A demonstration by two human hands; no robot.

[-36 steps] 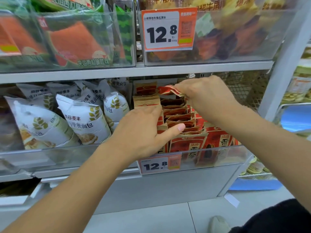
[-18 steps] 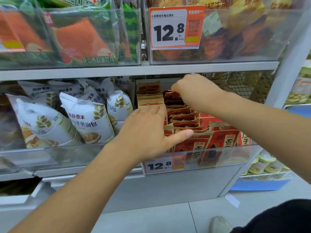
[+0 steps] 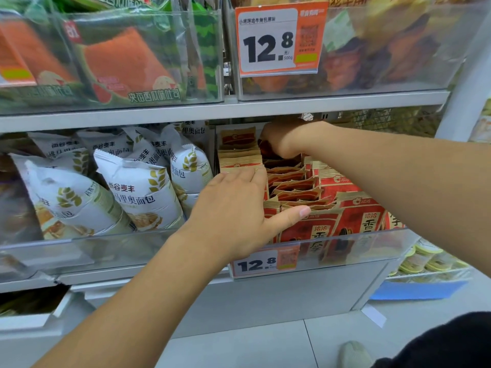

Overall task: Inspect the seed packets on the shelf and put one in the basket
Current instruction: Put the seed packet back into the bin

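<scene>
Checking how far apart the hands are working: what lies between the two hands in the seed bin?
In the head view, rows of upright red and kraft seed packets fill the stretch between the left hand in front and the right hand at the back.

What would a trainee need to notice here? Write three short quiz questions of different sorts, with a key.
1. True or false: the left hand rests flat on the red and brown paper seed packets.
2. Which price shows on the orange and white price tag up top: A 9.8, B 12.8, C 21.8?
3. Fill in: the right hand reaches to the ___ of the clear plastic bin.

Key: 1 true; 2 B; 3 back.
</scene>
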